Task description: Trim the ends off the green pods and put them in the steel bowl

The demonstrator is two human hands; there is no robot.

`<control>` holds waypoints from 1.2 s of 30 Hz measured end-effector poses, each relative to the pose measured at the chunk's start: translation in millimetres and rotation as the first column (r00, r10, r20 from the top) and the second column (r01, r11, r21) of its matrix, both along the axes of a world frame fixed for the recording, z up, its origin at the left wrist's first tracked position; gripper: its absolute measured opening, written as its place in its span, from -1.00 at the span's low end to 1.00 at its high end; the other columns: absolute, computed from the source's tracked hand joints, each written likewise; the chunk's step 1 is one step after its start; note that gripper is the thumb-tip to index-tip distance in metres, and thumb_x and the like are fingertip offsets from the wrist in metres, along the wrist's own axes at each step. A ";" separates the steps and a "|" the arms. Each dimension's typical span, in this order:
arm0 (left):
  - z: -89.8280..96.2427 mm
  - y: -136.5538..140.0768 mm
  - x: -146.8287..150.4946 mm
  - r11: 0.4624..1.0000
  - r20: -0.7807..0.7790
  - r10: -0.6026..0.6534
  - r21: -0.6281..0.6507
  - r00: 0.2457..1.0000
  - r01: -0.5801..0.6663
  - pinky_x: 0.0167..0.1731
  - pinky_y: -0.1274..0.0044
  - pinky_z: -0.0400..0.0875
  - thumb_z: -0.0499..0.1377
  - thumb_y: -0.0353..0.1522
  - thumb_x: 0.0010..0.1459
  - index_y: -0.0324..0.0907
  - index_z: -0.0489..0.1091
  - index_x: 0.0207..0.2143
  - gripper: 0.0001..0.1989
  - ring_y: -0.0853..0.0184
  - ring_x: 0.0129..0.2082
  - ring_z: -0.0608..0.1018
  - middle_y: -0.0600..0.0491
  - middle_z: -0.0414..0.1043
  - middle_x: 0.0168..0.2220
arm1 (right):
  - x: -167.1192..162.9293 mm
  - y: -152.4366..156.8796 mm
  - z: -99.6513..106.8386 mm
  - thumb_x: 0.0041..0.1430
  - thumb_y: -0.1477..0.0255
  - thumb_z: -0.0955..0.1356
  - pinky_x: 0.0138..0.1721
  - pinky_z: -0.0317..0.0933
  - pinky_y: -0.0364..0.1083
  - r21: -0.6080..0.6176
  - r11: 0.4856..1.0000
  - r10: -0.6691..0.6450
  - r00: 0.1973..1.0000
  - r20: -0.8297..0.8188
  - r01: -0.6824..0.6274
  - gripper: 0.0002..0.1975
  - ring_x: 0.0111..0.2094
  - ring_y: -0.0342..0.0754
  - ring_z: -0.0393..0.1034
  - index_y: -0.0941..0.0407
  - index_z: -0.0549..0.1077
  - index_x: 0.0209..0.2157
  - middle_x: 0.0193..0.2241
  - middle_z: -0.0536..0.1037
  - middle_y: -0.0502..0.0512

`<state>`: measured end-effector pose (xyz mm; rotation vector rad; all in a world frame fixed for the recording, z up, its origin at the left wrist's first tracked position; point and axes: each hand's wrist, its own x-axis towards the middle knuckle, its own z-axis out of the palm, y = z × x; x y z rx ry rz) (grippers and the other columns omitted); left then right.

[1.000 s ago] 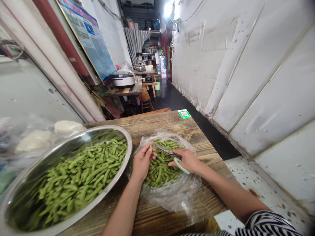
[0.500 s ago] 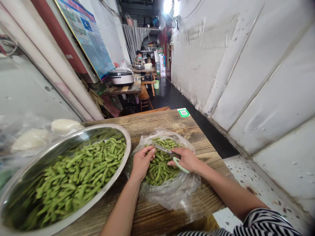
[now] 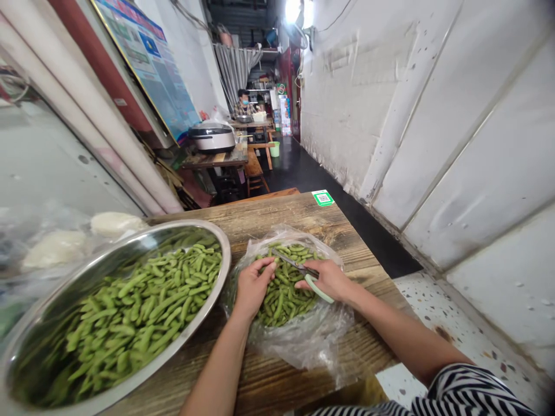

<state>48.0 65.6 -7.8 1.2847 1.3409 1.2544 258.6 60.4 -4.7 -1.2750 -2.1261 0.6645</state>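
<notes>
Snipping looks unfinished, with edamame pods (image 3: 281, 301) heaped in the steel basin (image 3: 226, 254) at left and plastic bag (image 3: 299, 349) at right, over which the left hand (image 3: 254, 286) pinches one pod (image 3: 276, 261) and the right hand (image 3: 330, 280) grips green-handled scissors (image 3: 318, 289), though which heap is trimmed cannot be told.

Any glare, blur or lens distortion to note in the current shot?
Head view, top: the lamp is blown out to white; head view, left: the bags look smeared and the bowl stretched towards the edge; head view, top right: the corner darkens; head view, middle: left hand, right hand and scissors read fairly clearly.
</notes>
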 end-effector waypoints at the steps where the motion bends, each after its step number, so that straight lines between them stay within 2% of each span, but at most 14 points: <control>1: 1.0 -0.4 0.6 1.000 0.005 0.005 -0.001 1.000 -0.005 -0.50 0.56 0.26 0.28 -0.20 -0.10 -0.19 0.54 -0.29 -0.68 0.39 -0.58 0.40 0.13 0.41 -0.60 | 0.7 0.4 0.6 -0.02 0.13 0.43 -0.51 0.07 -0.18 -0.003 1.000 -0.021 1.000 -0.001 0.021 -0.66 -0.54 -0.12 0.24 0.14 0.50 -0.41 -0.58 0.40 -0.02; 5: 1.5 -0.8 1.4 1.000 0.017 0.016 -0.013 1.000 -0.016 -0.51 0.56 0.25 0.27 -0.19 -0.09 -0.21 0.54 -0.28 -0.66 0.40 -0.60 0.38 0.14 0.39 -0.63 | 2.0 -1.3 5.2 -0.06 0.11 0.45 -0.48 0.09 -0.17 0.010 0.999 -0.031 0.999 0.025 0.031 -0.60 -0.51 -0.11 0.26 0.13 0.51 -0.30 -0.52 0.45 0.00; 9: -1.9 -0.1 0.5 1.000 0.020 0.014 -0.004 1.000 -0.014 -0.52 0.56 0.25 0.27 -0.18 -0.09 -0.22 0.53 -0.30 -0.67 0.40 -0.62 0.37 0.14 0.39 -0.63 | 0.2 -4.5 7.0 -0.04 0.08 0.43 -0.46 0.10 -0.17 0.047 0.998 0.026 0.999 0.046 -0.028 -0.58 -0.49 -0.11 0.28 0.15 0.51 -0.29 -0.49 0.45 0.03; 14: -2.9 -0.4 -0.2 1.000 -0.007 0.002 0.012 1.000 -0.001 -0.52 0.56 0.25 0.27 -0.19 -0.08 -0.21 0.53 -0.33 -0.69 0.40 -0.61 0.37 0.14 0.39 -0.63 | -1.5 -5.6 3.8 -0.05 0.08 0.44 -0.45 0.12 -0.17 0.035 0.999 0.021 0.999 0.049 -0.023 -0.54 -0.48 -0.10 0.29 0.16 0.51 -0.25 -0.47 0.47 0.06; 24: -4.4 1.6 -0.2 1.000 0.018 0.002 0.003 1.000 -0.002 -0.53 0.55 0.28 0.28 -0.18 -0.11 -0.21 0.55 -0.29 -0.66 0.41 -0.62 0.38 0.13 0.40 -0.63 | -2.9 -3.8 1.4 -0.03 0.05 0.42 -0.52 0.09 -0.18 0.008 0.999 0.049 0.999 -0.009 -0.049 -0.60 -0.55 -0.11 0.25 0.14 0.51 -0.43 -0.59 0.42 0.00; 26: -3.5 0.6 2.4 1.000 0.014 0.000 0.012 1.000 -0.001 -0.53 0.56 0.27 0.27 -0.19 -0.08 -0.21 0.54 -0.28 -0.66 0.41 -0.62 0.38 0.14 0.39 -0.63 | -2.4 -1.6 -1.7 -0.02 0.06 0.41 -0.51 0.09 -0.18 0.020 1.000 0.023 1.000 -0.009 -0.023 -0.61 -0.54 -0.11 0.26 0.13 0.51 -0.43 -0.57 0.44 0.01; 29: 7.4 -6.8 3.0 0.995 -0.012 0.038 0.088 0.999 -0.037 -0.49 0.56 0.31 0.23 -0.19 -0.01 -0.20 0.51 -0.23 -0.66 0.39 -0.57 0.41 0.11 0.43 -0.56 | -0.4 3.1 -6.9 0.00 0.06 0.40 -0.51 0.08 -0.17 0.023 0.994 -0.109 0.994 -0.001 0.109 -0.62 -0.55 -0.10 0.27 0.12 0.50 -0.41 -0.58 0.44 0.00; 31: 22.7 -14.9 -4.8 0.963 -0.073 0.172 0.222 0.982 -0.152 -0.40 0.53 0.35 0.18 -0.20 0.06 -0.18 0.48 -0.17 -0.67 0.35 -0.47 0.46 0.05 0.49 -0.42 | 1.4 6.6 -9.4 0.01 0.07 0.39 -0.52 0.07 -0.17 0.023 0.980 -0.196 0.981 0.005 0.196 -0.63 -0.56 -0.10 0.26 0.12 0.50 -0.42 -0.61 0.42 -0.01; 32: 32.2 -19.0 -11.9 0.923 -0.124 0.275 0.310 0.953 -0.226 -0.32 0.50 0.36 0.15 -0.21 0.09 -0.17 0.46 -0.14 -0.67 0.32 -0.40 0.49 0.01 0.50 -0.33 | 2.2 8.1 -10.2 0.01 0.07 0.38 -0.53 0.05 -0.17 0.024 0.975 -0.220 0.975 0.008 0.220 -0.64 -0.57 -0.10 0.25 0.11 0.49 -0.43 -0.62 0.41 -0.01; 33: 42.3 -22.5 -20.7 0.858 -0.186 0.402 0.419 0.897 -0.298 -0.22 0.45 0.35 0.12 -0.24 0.13 -0.16 0.45 -0.11 -0.68 0.27 -0.30 0.50 -0.03 0.50 -0.23 | 2.8 9.4 -10.7 0.02 0.07 0.38 -0.54 0.04 -0.17 0.025 0.972 -0.232 0.973 0.010 0.232 -0.64 -0.57 -0.10 0.25 0.11 0.49 -0.44 -0.63 0.40 -0.01; 34: 52.2 -25.2 -30.7 0.783 -0.263 0.525 0.522 0.809 -0.338 -0.10 0.39 0.31 0.11 -0.27 0.14 -0.17 0.44 -0.09 -0.69 0.22 -0.17 0.49 -0.07 0.48 -0.14 | 3.2 10.2 -11.1 0.02 0.07 0.38 -0.54 0.04 -0.17 0.025 0.971 -0.237 0.971 0.011 0.237 -0.65 -0.57 -0.10 0.25 0.10 0.49 -0.45 -0.63 0.40 -0.02; 35: 61.3 -26.9 -40.7 0.730 -0.340 0.611 0.592 0.714 -0.342 -0.01 0.32 0.24 0.09 -0.30 0.15 -0.18 0.43 -0.07 -0.68 0.15 -0.06 0.44 -0.12 0.45 -0.08 | 3.4 10.7 -11.3 0.01 0.08 0.39 -0.54 0.04 -0.17 0.023 0.971 -0.238 0.971 0.013 0.238 -0.65 -0.57 -0.10 0.25 0.10 0.48 -0.45 -0.63 0.40 -0.02; 36: 68.9 -27.8 -49.7 0.716 -0.432 0.652 0.620 0.622 -0.320 0.04 0.24 0.17 0.09 -0.31 0.14 -0.20 0.43 -0.07 -0.68 0.08 0.01 0.40 -0.15 0.43 -0.04 | 3.3 10.8 -11.4 0.00 0.09 0.40 -0.53 0.04 -0.17 0.020 0.972 -0.236 0.972 0.014 0.235 -0.66 -0.57 -0.10 0.25 0.10 0.48 -0.45 -0.62 0.41 -0.02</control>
